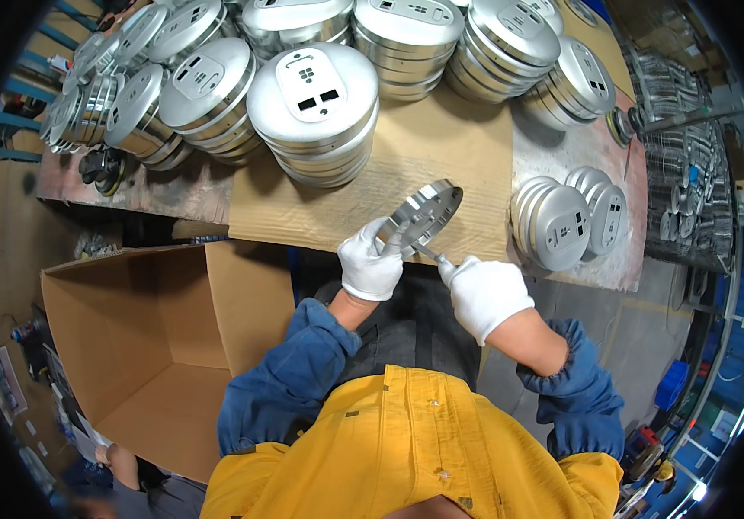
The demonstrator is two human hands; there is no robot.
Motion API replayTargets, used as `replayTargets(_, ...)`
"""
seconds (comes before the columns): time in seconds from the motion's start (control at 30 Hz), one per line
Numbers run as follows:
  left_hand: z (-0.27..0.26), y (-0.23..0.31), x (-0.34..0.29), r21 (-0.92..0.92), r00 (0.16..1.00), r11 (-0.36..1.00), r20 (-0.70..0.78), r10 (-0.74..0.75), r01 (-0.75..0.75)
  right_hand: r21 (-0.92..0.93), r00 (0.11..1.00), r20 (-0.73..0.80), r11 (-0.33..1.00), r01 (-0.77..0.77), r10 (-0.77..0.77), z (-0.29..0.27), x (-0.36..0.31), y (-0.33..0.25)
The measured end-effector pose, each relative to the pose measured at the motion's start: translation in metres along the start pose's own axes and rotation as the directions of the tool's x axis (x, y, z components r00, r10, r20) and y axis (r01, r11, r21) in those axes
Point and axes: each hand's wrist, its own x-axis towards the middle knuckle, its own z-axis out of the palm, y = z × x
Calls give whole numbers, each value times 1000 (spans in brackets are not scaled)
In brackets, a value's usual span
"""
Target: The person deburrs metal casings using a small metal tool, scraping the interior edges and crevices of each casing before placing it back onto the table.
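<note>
My left hand (372, 262), in a white glove, grips a round silver metal cover (428, 210) by its near left edge. The cover is tilted above the front edge of the cardboard-topped table, with its notched hollow side partly facing right. In my white-gloved right hand (486, 296) is a slim metal hand tool (425, 251), its tip at the cover's lower rim. The fingers hide most of its handle, and its exact kind cannot be made out. Just beyond, a tall stack of similar silver covers (313, 104) shows rectangular cutouts on top.
More stacked covers (407, 35) fill the table's back. Several covers (554, 227) lean together at the right. A black power tool (104, 169) lies at the left, near an open cardboard box (143, 337) below table height. Crates of metal parts (679, 164) stand far right. Another person (134, 476) is at lower left.
</note>
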Motion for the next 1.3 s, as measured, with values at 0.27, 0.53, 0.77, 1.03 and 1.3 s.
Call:
replayTargets(0.27, 5, -16, -1, -81, 959, 970, -154, -238, 227, 100, 969, -169, 981, -167, 182, 65, -18, -20)
replayTargets(0.53, 3, 0, -4, 5, 928, 934, -112, -356, 358, 750, 528, -575, 660, 34, 626, 132, -10, -3)
replayTargets(0.77, 12, 15, -13, -365, 855, 786, 61, -514, 499, 951, 556, 126, -259, 168, 822, 90, 18, -21)
replayTargets(1.03, -19, 12, 39, -102, 814, 866, 410, -412, 490, 958, 527, -285, 226, 175, 801, 83, 45, 31)
replayTargets(1.3, 2, -19, 21, -130, 947, 938, 68, -314, 321, 805, 611, -452, 593, -36, 650, 66, 6, 37)
